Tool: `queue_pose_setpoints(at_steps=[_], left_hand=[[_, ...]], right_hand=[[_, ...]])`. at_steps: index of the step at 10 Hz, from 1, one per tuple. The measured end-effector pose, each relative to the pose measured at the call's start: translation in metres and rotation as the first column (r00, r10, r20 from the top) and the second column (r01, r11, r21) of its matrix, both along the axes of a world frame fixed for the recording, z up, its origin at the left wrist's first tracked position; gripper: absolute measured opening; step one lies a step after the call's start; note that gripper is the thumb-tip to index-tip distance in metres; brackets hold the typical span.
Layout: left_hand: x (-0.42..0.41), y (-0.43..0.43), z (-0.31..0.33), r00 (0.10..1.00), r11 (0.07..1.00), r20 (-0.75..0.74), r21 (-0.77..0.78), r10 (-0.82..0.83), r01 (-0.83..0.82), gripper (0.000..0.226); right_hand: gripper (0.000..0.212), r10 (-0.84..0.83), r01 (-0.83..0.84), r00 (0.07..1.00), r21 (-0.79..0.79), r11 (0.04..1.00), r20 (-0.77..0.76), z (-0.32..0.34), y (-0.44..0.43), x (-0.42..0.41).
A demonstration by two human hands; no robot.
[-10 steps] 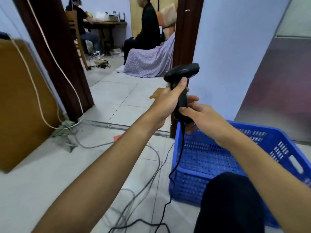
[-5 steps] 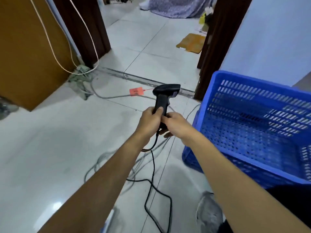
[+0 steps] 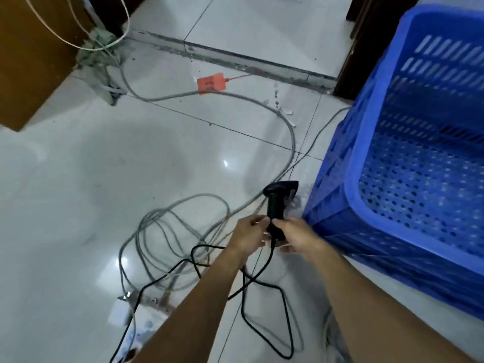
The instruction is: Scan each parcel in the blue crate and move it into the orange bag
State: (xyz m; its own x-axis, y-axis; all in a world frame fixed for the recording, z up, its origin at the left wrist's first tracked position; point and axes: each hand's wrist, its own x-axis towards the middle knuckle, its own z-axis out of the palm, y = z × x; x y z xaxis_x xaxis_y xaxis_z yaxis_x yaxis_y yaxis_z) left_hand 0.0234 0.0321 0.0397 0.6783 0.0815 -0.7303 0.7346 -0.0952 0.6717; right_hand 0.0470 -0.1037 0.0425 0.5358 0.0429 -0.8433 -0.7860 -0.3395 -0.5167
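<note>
Head | scanner (image 3: 277, 205) long axis forward, nose toward blue crate (image 3: 352, 166) | left hand (image 3: 248, 231), right hand (image 3: 297, 235) pinch handle

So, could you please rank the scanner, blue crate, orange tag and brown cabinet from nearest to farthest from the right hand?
1. scanner, gripped in the right hand.
2. blue crate, just right of it.
3. orange tag, ahead on the floor.
4. brown cabinet, far upper left.

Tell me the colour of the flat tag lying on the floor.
The tag is orange-red; the head view shows it.
</note>
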Motion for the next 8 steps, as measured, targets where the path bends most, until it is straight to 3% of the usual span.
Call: queue_pose_setpoints(at_steps=[2, 3, 6, 7, 8], left_hand=[[-0.008, 0.001, -0.035, 1.000, 0.999, 0.010, 0.048, 0.008, -0.008, 0.030], [-0.007, 0.005, -0.046, 0.999, 0.994, 0.037, 0.109, 0.008, -0.012, 0.029], [-0.003, -0.003, -0.064, 0.972, 0.912, 0.089, 0.374, -0.216, 0.168, 0.032], [-0.001, -0.009, -0.065, 0.952, 0.851, 0.100, 0.482, -0.291, 0.210, 0.030], [-0.006, -0.007, -0.065, 0.963, 0.824, 0.055, 0.532, -0.264, 0.196, 0.036]], right_hand=[[0.020, 0.048, -0.046, 0.998, -0.032, 0.998, 0.040, -0.040, 0.014, -0.001], [0.025, 0.037, -0.035, 0.998, -0.043, 0.998, 0.059, -0.045, 0.023, -0.004], [0.030, 0.183, -0.093, 0.964, -0.403, 0.910, 0.191, -0.041, 0.023, -0.006], [0.033, 0.302, -0.201, 0.939, -0.448, 0.871, 0.167, -0.030, 0.012, -0.004], [0.035, 0.376, -0.288, 0.918, -0.438, 0.851, 0.128, -0.009, 0.011, -0.006]])
